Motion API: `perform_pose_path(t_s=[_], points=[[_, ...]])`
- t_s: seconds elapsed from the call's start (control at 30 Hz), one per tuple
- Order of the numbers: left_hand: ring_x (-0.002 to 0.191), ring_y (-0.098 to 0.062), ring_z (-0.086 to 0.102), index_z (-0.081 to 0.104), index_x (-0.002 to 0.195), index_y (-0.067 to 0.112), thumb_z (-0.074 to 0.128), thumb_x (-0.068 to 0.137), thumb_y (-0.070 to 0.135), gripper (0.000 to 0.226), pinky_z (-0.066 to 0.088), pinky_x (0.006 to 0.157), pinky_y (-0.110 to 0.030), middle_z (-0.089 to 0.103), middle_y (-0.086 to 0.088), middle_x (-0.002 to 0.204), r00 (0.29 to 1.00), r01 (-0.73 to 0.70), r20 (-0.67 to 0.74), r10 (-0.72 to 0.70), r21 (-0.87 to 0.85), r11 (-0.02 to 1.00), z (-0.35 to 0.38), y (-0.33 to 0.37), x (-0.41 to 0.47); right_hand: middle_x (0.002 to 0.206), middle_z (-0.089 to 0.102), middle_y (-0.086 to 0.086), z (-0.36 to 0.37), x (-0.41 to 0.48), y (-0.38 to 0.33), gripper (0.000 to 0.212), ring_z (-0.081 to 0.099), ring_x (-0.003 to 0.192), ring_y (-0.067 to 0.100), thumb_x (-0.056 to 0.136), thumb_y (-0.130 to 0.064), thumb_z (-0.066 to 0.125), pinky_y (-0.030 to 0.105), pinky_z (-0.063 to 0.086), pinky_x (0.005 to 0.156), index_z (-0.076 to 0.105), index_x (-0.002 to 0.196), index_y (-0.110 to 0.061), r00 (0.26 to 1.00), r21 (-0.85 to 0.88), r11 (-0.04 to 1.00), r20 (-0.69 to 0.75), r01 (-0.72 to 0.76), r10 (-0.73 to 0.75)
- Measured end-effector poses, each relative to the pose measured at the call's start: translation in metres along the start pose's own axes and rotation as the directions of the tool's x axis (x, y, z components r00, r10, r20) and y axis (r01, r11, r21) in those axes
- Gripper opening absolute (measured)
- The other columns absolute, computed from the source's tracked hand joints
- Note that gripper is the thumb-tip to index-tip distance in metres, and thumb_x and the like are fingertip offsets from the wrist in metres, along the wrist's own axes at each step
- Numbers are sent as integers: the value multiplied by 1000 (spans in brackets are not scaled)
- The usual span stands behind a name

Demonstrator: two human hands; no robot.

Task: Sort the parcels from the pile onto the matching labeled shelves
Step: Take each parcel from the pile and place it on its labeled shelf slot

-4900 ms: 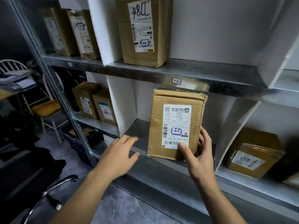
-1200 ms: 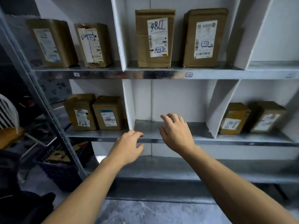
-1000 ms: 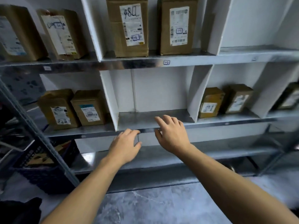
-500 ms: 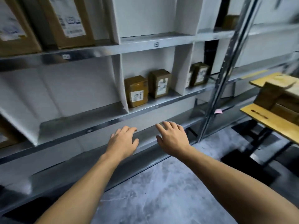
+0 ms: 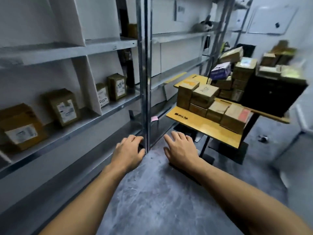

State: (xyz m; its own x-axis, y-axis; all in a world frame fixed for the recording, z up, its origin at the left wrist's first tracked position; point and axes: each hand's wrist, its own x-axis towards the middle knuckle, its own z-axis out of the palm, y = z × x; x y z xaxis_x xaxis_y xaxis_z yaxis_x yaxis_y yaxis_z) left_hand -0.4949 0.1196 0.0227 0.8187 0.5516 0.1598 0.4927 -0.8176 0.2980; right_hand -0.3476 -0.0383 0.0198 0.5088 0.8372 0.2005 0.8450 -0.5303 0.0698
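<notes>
My left hand [image 5: 127,152] and right hand [image 5: 180,150] hang empty, fingers loosely spread. The parcel pile [image 5: 205,93] sits on a table [image 5: 203,128] ahead to my right, well apart. Its labels are too blurred to read.

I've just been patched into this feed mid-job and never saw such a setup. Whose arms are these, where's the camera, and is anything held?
There is no machine: these are a person's two bare arms, seen from one wide-angle camera worn on the head, looking forward and down. The left hand and right hand reach out in front with relaxed fingers and hold nothing. On the left runs a metal shelf with white dividers; labelled cardboard parcels stand upright in its compartments. On the right, a yellow wooden table carries the pile of parcels to be sorted, with other boxes stacked behind. The picture is blurred, so the labels cannot be read.
</notes>
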Motion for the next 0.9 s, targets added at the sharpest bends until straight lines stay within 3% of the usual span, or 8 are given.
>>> perform_pose_path(t_s=[0.27,0.6,0.9], points=[[115,-22,48,48,134,29,51,91,40,45,38,95,-38,51,5,131,986,-155,61,155,-16,988,50,47,105,130,52,7,29,24,93,42,50,120,31,97,-47,44,43,44,91,48,130,-21,980,-12,983,72,-184,185],[119,-18,47,45,137,32,48,91,46,48,40,98,-39,50,7,134,939,-342,18,344,-70,937,63,92,306,138,50,4,27,148,203,46,49,126,29,98,-52,42,45,47,97,43,137,-28,930,-63,929,17,-365,366],[122,-21,46,45,139,29,51,92,44,50,39,100,-40,47,3,139,901,-415,105,422,-81,906,103,112,410,144,46,5,60,214,250,52,46,131,29,99,-52,43,43,44,102,39,145,-27,881,-4,884,78,-468,467]])
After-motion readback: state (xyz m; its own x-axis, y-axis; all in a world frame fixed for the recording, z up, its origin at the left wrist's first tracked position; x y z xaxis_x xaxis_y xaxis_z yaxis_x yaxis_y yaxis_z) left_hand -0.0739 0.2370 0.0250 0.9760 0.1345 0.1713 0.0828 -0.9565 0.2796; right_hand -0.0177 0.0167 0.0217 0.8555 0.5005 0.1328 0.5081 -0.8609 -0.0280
